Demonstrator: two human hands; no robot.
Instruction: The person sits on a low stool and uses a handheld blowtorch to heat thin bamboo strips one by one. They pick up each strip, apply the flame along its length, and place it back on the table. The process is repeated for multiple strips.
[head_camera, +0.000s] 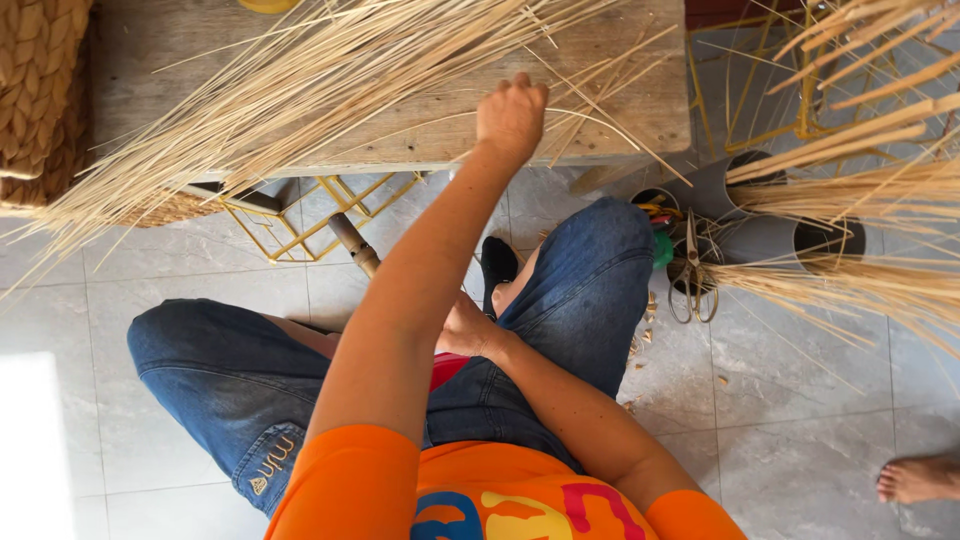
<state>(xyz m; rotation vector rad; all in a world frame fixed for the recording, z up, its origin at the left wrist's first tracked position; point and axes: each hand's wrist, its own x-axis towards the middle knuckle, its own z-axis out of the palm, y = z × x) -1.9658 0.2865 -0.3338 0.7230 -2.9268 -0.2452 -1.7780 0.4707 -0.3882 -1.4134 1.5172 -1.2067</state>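
My left hand (511, 115) is raised to the edge of a wooden table (640, 110), its fingers closed around thin pale straw strands (330, 70) that fan out across the tabletop. My right hand (466, 330) rests low in my lap between my jeans-clad knees. My left forearm covers most of it, so its fingers and anything in them are hidden. I sit cross-legged on a grey tiled floor in an orange shirt.
Grey tubes (770, 240) on the right hold more straw bundles (860, 190), with scissors (692, 272) beside them. Yellow wire frames (300, 225) stand under the table. A woven basket (40, 90) sits far left. Another person's bare foot (917, 480) is at the lower right.
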